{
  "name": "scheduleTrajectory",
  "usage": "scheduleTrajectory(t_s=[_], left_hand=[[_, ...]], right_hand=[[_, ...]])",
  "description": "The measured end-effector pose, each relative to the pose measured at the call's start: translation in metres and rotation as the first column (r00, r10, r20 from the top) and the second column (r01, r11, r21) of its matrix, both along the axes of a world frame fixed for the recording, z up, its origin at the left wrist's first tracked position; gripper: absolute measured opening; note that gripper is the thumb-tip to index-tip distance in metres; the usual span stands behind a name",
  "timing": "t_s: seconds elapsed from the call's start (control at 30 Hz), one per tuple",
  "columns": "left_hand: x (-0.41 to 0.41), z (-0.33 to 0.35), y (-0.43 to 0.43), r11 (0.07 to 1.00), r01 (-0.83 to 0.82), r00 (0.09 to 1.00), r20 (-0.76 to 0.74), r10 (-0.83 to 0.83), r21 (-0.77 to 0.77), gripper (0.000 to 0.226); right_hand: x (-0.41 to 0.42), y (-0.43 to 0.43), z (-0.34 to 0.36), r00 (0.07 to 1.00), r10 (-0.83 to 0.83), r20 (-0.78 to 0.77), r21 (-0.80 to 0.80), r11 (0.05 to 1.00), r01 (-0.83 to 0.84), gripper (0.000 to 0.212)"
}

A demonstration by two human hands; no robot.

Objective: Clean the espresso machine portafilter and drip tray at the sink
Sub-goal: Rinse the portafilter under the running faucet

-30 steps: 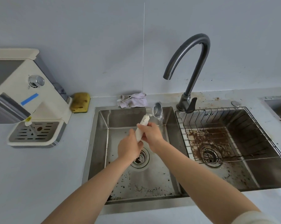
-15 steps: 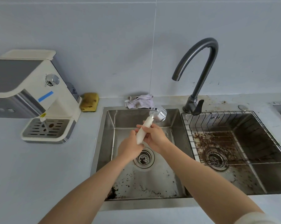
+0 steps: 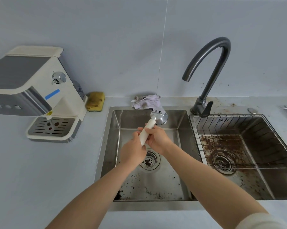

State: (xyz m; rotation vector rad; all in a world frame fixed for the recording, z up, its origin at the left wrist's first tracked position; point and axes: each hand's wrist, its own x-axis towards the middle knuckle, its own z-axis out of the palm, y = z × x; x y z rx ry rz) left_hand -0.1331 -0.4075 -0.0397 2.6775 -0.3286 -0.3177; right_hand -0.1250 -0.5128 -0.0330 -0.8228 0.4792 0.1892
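The portafilter (image 3: 158, 116), a metal basket on a white handle, is held over the left sink basin (image 3: 156, 184). My left hand (image 3: 133, 151) grips the lower end of the handle. My right hand (image 3: 156, 139) is wrapped around the handle just above it. The metal head points away from me toward the basin's back wall. The drip tray (image 3: 51, 128), with its slotted grate, sits in the cream espresso machine (image 3: 32, 86) on the counter at the left.
A dark gooseneck faucet (image 3: 207, 71) stands between the basins, spout over the left one, no water running. The right basin holds a wire rack (image 3: 238, 139) and coffee grounds. A yellow sponge (image 3: 95, 101) and a crumpled cloth (image 3: 146, 101) lie behind the sink.
The portafilter head has turned and lifted slightly toward the basin's back wall while both hands kept hold of the handle. The camera has tilted upward, showing more wall.
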Motion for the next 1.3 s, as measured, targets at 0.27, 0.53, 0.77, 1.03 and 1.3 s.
scheduleTrajectory(t_s=[0.27, 0.53, 0.77, 1.03, 1.3], left_hand=[[0.004, -0.003, 0.01, 0.999, -0.031, 0.999, -0.017, 0.031, -0.008, 0.033], [0.021, -0.008, 0.02, 0.899, -0.26, 0.887, -0.455, 0.079, -0.352, 0.043], [0.029, -0.008, 0.033, 0.601, -0.562, 0.603, -0.779, -0.173, -0.568, 0.014], [0.046, -0.025, 0.042, 0.492, -0.708, 0.413, -0.862, -0.294, -0.507, 0.015], [0.074, -0.028, 0.038, 0.753, -0.466, 0.56, -0.814, -0.157, -0.466, 0.034]], right_hand=[[0.01, 0.009, -0.003, 0.999, 0.042, -0.029, -0.013, 0.999, -0.043, 0.017], [0.022, 0.018, -0.008, 0.988, 0.11, -0.104, -0.289, 0.948, -0.136, 0.008], [0.03, 0.018, -0.02, 0.969, 0.152, -0.193, -0.406, 0.887, -0.22, 0.018], [0.051, 0.019, -0.026, 0.94, 0.199, -0.276, -0.453, 0.836, -0.31, 0.012], [0.073, 0.015, -0.04, 0.937, 0.172, -0.303, -0.633, 0.699, -0.333, 0.032]])
